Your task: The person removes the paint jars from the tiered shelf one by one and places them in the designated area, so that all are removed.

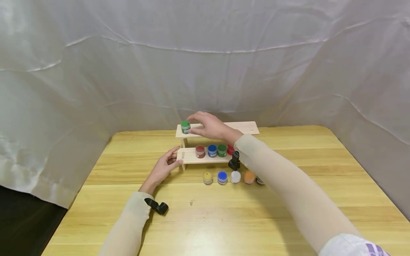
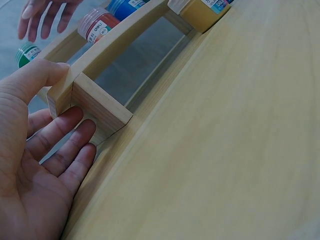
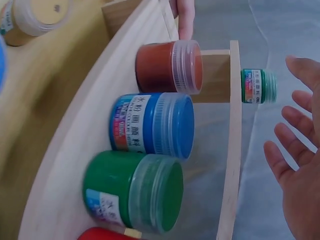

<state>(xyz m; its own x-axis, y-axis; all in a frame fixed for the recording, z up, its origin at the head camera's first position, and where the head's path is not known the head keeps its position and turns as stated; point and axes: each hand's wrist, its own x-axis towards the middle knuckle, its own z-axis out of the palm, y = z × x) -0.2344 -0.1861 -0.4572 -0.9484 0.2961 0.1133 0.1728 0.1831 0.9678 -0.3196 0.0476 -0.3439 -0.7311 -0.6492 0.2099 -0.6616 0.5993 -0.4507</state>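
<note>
The left hand has its grip on the end of the wooden rack, thumb upon the lower step. The grip of the right hand is loose, just beside the green jar, which stands upright at the upper step's left end.

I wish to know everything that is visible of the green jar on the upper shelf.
The green jar is small and round, with a green body, printed label and clear, ribbed, plastic-looking lid in place. It stands upright on the upper shelf's left end. The right hand is beside it, fingers apart from it.
</note>
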